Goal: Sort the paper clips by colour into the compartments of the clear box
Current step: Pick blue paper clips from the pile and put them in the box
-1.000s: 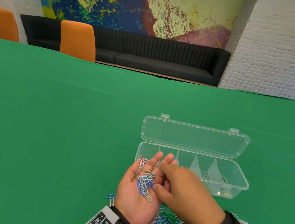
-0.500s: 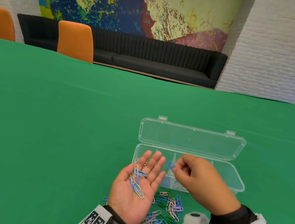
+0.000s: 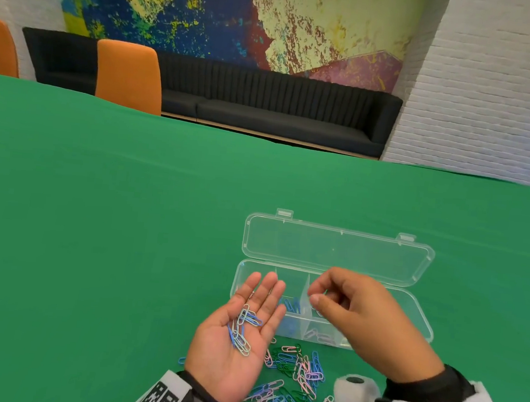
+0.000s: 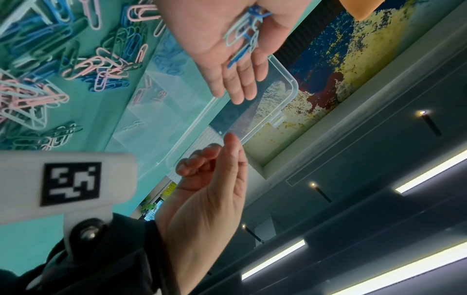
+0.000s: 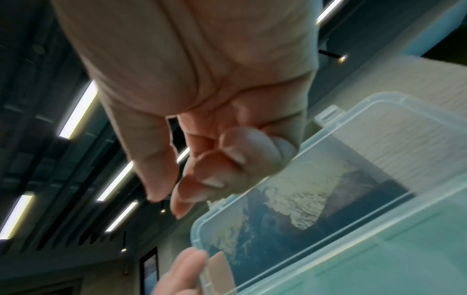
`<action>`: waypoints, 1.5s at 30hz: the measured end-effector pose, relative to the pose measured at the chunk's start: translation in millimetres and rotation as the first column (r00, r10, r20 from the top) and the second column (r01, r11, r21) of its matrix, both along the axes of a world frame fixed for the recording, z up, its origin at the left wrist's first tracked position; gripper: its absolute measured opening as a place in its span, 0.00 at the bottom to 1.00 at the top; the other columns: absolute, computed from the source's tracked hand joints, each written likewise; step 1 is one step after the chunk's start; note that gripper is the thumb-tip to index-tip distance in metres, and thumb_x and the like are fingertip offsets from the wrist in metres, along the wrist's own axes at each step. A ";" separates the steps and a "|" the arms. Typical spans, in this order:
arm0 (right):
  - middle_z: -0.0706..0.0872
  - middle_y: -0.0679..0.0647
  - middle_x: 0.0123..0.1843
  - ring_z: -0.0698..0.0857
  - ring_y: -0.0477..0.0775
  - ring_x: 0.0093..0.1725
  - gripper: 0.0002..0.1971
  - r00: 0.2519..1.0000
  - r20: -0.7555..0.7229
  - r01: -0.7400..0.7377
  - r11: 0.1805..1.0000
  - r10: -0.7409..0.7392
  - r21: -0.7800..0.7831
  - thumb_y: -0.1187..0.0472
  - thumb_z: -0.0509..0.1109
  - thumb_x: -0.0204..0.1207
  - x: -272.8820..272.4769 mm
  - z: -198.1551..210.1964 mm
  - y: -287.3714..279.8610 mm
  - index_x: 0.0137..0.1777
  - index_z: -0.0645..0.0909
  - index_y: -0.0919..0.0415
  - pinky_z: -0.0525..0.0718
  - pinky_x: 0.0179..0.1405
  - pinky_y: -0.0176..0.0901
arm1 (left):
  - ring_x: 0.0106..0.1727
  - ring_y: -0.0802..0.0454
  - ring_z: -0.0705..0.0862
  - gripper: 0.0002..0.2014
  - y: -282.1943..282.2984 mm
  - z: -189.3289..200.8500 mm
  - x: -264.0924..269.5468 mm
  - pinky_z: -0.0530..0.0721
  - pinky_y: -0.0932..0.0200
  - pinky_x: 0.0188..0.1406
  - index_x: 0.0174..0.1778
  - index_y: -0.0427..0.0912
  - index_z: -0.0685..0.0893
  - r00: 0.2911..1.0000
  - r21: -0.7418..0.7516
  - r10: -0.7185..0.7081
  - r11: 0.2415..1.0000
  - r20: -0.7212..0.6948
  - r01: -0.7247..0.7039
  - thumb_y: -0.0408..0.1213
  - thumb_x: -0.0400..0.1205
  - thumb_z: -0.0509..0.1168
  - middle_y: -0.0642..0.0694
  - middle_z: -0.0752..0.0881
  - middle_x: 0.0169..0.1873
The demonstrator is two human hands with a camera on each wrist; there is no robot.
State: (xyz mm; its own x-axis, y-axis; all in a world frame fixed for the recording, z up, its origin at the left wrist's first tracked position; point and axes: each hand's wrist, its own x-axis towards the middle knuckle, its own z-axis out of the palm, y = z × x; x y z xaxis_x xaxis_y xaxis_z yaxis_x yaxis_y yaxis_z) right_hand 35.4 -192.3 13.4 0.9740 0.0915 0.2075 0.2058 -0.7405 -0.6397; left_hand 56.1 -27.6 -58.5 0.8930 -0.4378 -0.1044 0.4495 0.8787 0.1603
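Two hands work over one clear box (image 3: 414,313) whose lid (image 3: 336,250) lies folded back on the far side. The left hand (image 3: 236,336) is flat, palm up, fingers straight, cradling a small bunch of clips (image 3: 241,328): roughly six, dark blue and pale blue or white mixed, though they overlap too much to count surely. The right hand (image 3: 365,318) hovers just beyond and to the right of that palm, over the middle of the box, its fingers curled in with thumb and forefinger close together. Nothing shows between the tips in the wrist views, and the right wrist picture is blurred, so whether a clip is pinched there I cannot tell.

The box shows at least three compartments. Directly beyond the left fingertips, one holds a few blue clips (image 3: 291,305). The next, under the right hand's fingertips, holds a few pale pink clips (image 3: 319,337). Those further right are hidden by the right hand.

Below both hands, nearer the wrists, the unsorted pile of clips (image 3: 289,385) spreads on the green table (image 3: 95,218): pink, blue, green and white, dozens in all.

Half a second ago the right hand pinched a blue clip just beside the left fingertips; now it is further right and that clip is no longer seen. The palm's bunch looks unchanged.
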 end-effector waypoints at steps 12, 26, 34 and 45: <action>0.73 0.40 0.31 0.72 0.34 0.32 0.10 0.961 -0.074 -0.277 0.942 0.267 -0.190 0.53 0.69 0.72 -25.4 -6.2 59.5 0.38 0.68 0.43 0.68 0.33 0.27 | 0.61 0.32 0.82 0.33 -3.1 7.1 -12.8 0.78 0.31 0.53 0.59 0.29 0.83 0.995 -0.004 -0.077 0.997 -0.070 0.077 0.55 0.72 0.58 0.29 0.83 0.61; 0.69 0.37 0.44 0.66 0.43 0.48 0.15 0.981 -0.029 -0.189 0.928 0.190 -0.321 0.51 0.62 0.78 -28.0 -10.7 68.7 0.33 0.61 0.47 0.65 0.37 0.19 | 0.64 0.36 0.82 0.39 -8.9 -4.1 -20.2 0.81 0.37 0.56 0.63 0.32 0.82 0.997 0.023 -0.071 0.997 0.017 0.071 0.63 0.69 0.61 0.32 0.82 0.64; 0.78 0.44 0.31 0.76 0.42 0.33 0.03 0.991 0.072 -0.115 0.992 0.111 0.047 0.56 0.63 0.66 -18.9 -10.8 55.8 0.32 0.73 0.51 0.74 0.35 0.33 | 0.61 0.29 0.82 0.37 -2.3 4.9 -8.2 0.81 0.28 0.51 0.60 0.28 0.83 1.000 -0.117 0.023 0.993 -0.013 -0.024 0.56 0.65 0.73 0.27 0.80 0.64; 0.73 0.44 0.35 0.72 0.40 0.34 0.07 0.990 0.131 -0.015 0.977 0.044 -0.215 0.56 0.68 0.71 -10.2 -23.2 49.9 0.35 0.72 0.51 0.68 0.36 0.29 | 0.70 0.30 0.75 0.44 3.4 3.5 -10.6 0.79 0.32 0.60 0.70 0.30 0.74 0.979 -0.182 -0.064 0.978 0.193 0.100 0.43 0.60 0.82 0.27 0.74 0.70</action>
State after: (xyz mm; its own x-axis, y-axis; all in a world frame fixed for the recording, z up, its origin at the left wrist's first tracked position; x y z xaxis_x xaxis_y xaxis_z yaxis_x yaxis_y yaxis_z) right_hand 25.2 -142.4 -9.8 0.9347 0.1756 0.3091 0.3027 -0.8489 -0.4332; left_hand 45.5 -24.2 -55.0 0.8492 -0.5059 0.1516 0.4994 0.8626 0.0813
